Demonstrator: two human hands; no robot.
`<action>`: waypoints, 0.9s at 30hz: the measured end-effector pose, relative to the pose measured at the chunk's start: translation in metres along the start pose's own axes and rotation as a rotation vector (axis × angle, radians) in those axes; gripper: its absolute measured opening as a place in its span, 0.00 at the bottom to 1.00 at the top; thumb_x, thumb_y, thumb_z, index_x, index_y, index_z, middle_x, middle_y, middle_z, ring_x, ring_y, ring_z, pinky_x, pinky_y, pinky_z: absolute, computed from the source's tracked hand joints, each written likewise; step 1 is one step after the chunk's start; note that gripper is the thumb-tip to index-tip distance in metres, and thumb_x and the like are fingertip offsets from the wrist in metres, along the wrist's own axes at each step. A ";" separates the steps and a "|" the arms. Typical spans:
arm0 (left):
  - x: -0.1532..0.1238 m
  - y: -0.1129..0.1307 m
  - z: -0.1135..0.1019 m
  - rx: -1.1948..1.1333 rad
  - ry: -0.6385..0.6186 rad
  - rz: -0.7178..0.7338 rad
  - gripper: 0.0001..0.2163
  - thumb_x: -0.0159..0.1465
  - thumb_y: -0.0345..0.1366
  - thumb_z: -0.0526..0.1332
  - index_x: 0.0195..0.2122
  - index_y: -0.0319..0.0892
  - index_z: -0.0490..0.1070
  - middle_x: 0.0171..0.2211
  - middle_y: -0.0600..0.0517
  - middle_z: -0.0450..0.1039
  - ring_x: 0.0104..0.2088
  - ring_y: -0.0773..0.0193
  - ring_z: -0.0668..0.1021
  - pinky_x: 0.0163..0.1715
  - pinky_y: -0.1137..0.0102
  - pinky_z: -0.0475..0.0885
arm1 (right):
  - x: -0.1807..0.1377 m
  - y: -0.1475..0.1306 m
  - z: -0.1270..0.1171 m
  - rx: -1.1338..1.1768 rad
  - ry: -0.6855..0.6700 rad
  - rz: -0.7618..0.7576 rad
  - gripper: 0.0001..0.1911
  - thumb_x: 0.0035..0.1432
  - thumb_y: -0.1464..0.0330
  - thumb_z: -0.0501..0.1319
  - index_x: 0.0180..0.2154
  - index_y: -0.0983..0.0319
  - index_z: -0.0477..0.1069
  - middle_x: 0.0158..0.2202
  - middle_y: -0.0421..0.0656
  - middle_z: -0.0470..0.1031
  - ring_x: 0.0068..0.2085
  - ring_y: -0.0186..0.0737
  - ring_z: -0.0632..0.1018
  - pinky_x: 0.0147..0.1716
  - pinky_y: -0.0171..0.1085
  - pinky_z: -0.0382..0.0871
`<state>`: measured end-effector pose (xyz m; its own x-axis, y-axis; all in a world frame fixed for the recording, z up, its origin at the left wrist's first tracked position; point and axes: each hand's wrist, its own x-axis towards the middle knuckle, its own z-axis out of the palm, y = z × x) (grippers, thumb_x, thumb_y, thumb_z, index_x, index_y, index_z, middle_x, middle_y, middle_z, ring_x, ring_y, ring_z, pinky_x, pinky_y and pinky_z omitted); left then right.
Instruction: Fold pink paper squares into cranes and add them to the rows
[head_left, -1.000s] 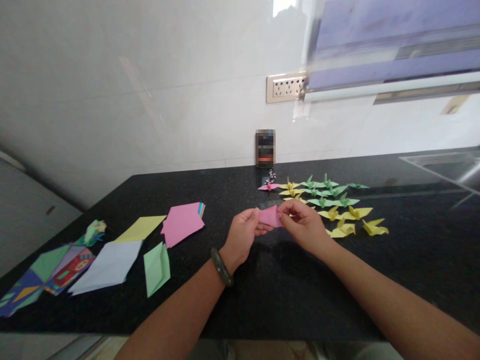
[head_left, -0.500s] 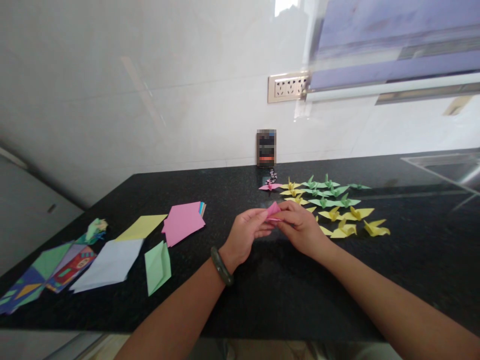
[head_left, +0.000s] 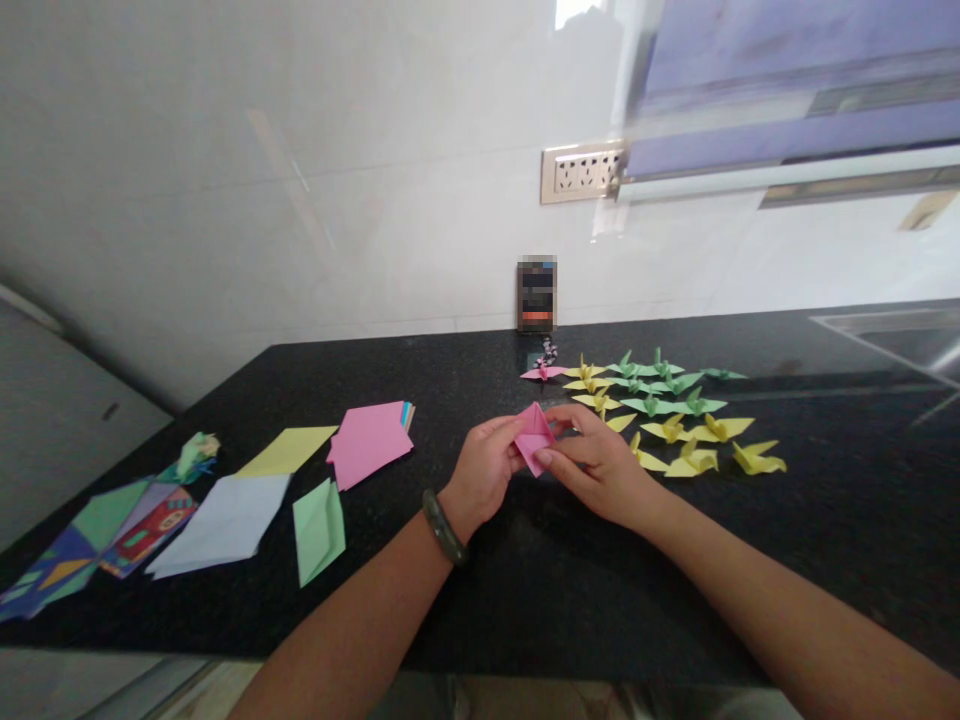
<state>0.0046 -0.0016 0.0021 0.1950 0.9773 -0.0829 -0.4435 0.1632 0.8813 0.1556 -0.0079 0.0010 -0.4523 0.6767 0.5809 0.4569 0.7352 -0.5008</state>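
Note:
A small piece of folded pink origami paper (head_left: 534, 440) is held up between my two hands, one creased diamond-shaped face turned toward me. My left hand (head_left: 486, 465), with a dark bangle at the wrist, pinches its left side. On the other side, my right hand (head_left: 596, 455) grips the lower right edge between thumb and fingers. Just beyond the hands lie yellow paper cranes (head_left: 697, 455), green paper cranes (head_left: 656, 385) and one pink paper crane (head_left: 544, 372).
On the black counter (head_left: 450, 590), a stack of pink paper (head_left: 371, 440) lies to the left. Near it are a folded green sheet (head_left: 319, 530), white sheets (head_left: 225, 525), a yellow sheet (head_left: 289, 450) and a colourful packet (head_left: 146, 530). A phone-like device (head_left: 538, 295) leans against the wall.
The folded pink paper has been turned and opened out, so a wider diamond face shows. My right fingers have shifted to its lower right edge.

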 end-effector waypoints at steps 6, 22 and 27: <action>-0.003 -0.002 0.003 0.137 -0.024 0.048 0.10 0.52 0.38 0.62 0.30 0.35 0.74 0.25 0.50 0.73 0.26 0.67 0.73 0.30 0.72 0.70 | 0.001 0.005 0.011 0.174 0.272 0.337 0.09 0.48 0.69 0.62 0.33 0.60 0.63 0.32 0.42 0.67 0.30 0.35 0.70 0.24 0.33 0.65; -0.005 -0.005 0.003 -0.043 -0.158 -0.042 0.12 0.56 0.40 0.61 0.32 0.35 0.72 0.28 0.49 0.73 0.28 0.68 0.75 0.34 0.70 0.70 | 0.001 0.006 0.009 0.222 0.271 0.435 0.09 0.52 0.64 0.59 0.26 0.62 0.69 0.23 0.40 0.67 0.25 0.34 0.67 0.25 0.34 0.61; -0.008 -0.007 0.005 0.108 -0.103 0.024 0.11 0.51 0.39 0.65 0.31 0.35 0.73 0.24 0.52 0.72 0.24 0.70 0.73 0.28 0.73 0.69 | 0.000 0.003 0.011 0.243 0.297 0.462 0.11 0.52 0.63 0.59 0.23 0.62 0.67 0.21 0.39 0.65 0.23 0.32 0.66 0.22 0.32 0.60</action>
<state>0.0101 -0.0113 -0.0010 0.2764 0.9609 -0.0185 -0.3532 0.1194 0.9279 0.1483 -0.0055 -0.0080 0.0006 0.9142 0.4052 0.3512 0.3792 -0.8561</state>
